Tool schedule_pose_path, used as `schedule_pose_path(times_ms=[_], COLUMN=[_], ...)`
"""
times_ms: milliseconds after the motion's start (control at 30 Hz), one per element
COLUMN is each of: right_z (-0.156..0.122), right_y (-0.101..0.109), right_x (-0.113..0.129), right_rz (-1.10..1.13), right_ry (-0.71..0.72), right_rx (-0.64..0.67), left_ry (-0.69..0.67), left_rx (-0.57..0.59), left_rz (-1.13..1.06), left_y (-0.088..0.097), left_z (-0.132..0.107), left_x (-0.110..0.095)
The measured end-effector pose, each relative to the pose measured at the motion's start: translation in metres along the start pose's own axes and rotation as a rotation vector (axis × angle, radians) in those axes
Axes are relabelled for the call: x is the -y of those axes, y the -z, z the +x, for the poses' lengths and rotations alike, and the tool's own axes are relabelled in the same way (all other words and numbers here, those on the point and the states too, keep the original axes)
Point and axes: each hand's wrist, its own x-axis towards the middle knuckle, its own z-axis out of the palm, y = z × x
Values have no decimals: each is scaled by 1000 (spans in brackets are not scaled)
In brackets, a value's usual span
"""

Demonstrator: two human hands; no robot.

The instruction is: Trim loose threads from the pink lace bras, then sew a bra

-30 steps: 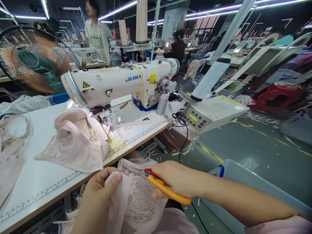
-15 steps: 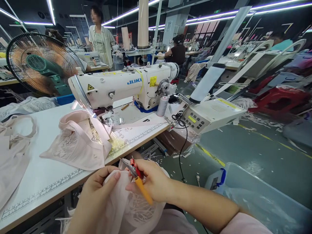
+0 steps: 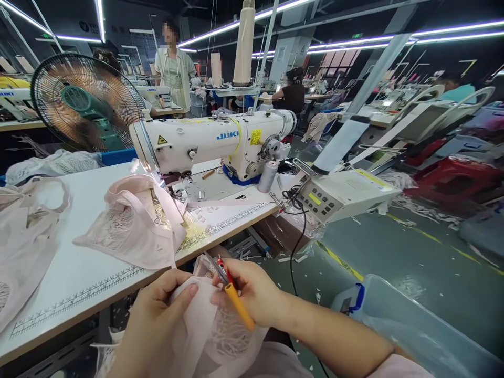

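Note:
Pale pink lace fabric, looking like a bra (image 3: 230, 333), hangs over my lap below the table edge. My left hand (image 3: 163, 302) pinches its upper edge between thumb and fingers. In my right hand (image 3: 255, 289) is a pair of scissors (image 3: 238, 306) with an orange and a red handle, blades pointing up and left beside the fabric's top edge. My right fingers also lie against the fabric; whether they grip it I cannot tell. Another pale pink bra piece (image 3: 129, 226) lies on the table, one strap running near the needle of the sewing machine (image 3: 205, 142).
The white sewing table (image 3: 94, 184) has a printed ruler along its front edge. More pink garments (image 3: 27, 236) lie at left, near a large fan (image 3: 86, 102). A control box (image 3: 334, 197) and thread spool (image 3: 268, 177) stand right. A clear bin (image 3: 409, 320) sits on the floor. Other people are behind.
The whole view has shifted, so the table and machine appear farther right. My hands keep hold of the fabric and scissors, with the scissors slightly farther right of my left hand.

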Motion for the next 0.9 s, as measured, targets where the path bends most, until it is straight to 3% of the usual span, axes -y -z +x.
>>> schedule_pose_path(times_ms=[267, 400, 533, 733, 833, 900], right_z=[1, 1, 3, 15, 22, 26], right_y=[6, 7, 12, 48, 65, 69], right_x=[7, 0, 3, 52, 74, 76], right_rz=[-39, -115, -160, -108, -173, -252], right_ry=[139, 234, 281, 149, 178, 226], right_rx=[64, 42, 24, 44, 4, -18], left_ry=[-51, 25, 56, -36, -145, -154], left_rx=[-90, -101, -77, -55, -114, -110], left_rz=[-19, -147, -141, -92, -95, -137], left_y=[-3, -5, -2, 9, 8, 4], left_z=[-5, -7, -6, 9, 14, 16], left_x=[-4, -9, -21, -64, -81, -81])
